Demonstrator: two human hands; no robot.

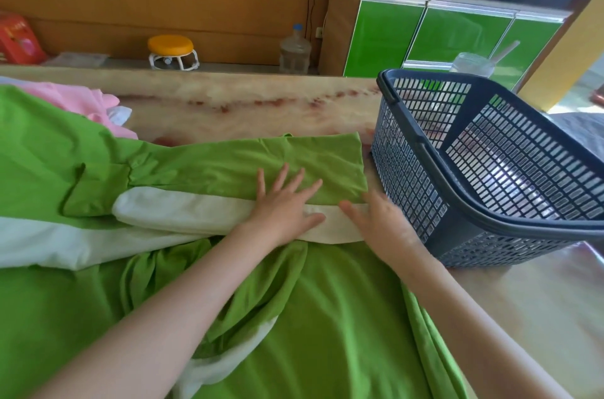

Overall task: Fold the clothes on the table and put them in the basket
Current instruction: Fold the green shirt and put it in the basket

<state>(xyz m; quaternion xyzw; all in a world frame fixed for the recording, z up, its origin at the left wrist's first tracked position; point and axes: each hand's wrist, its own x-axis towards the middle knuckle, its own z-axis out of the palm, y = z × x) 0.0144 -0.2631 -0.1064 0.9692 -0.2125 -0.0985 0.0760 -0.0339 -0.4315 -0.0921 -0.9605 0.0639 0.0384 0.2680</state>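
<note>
A large green garment with white panels (327, 317) lies spread over the table in front of me. One green and white sleeve (228, 170) is folded across it toward the right. My left hand (287, 206) presses flat on that sleeve with fingers spread. My right hand (382, 225) lies flat beside it, on the white cuff at the sleeve's end. Right of the hands stands a dark grey plastic basket (408, 170), tilted, with nothing visible inside. A pink garment (81, 98) lies bunched at the far left behind the green one.
The marble-patterned table (261, 104) runs across the view, with bare surface behind the sleeve and at the right front. Beyond it are an orange-topped stool (170, 50), a water jug (294, 50), a red box (18, 39) and green cabinets (457, 36).
</note>
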